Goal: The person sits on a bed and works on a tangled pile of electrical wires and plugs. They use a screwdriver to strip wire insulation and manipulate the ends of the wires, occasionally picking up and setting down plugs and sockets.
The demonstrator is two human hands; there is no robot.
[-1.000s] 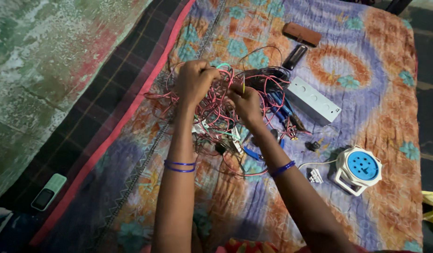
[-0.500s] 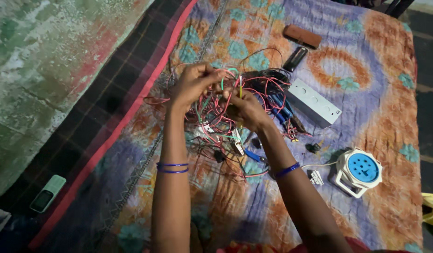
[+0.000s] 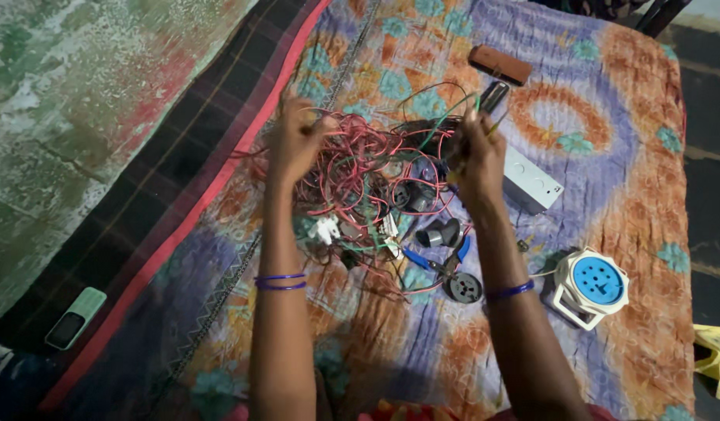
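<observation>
Tangled red, green and white thin wires [image 3: 360,183] lie heaped on the floral purple-and-orange bedspread [image 3: 609,101], stretched between both hands. Her left hand [image 3: 294,140] pinches red strands at the heap's left edge; her right hand [image 3: 477,152] grips green strands, lifted. Blue-handled pliers [image 3: 434,261] lie just beneath, a white-and-blue round extension reel [image 3: 594,284] to the right.

A home floor used as a workplace. A floral patterned cotton bedsheet [image 3: 609,101] covers it. Beside its left edge lies worn, stained concrete floor [image 3: 72,101].
</observation>
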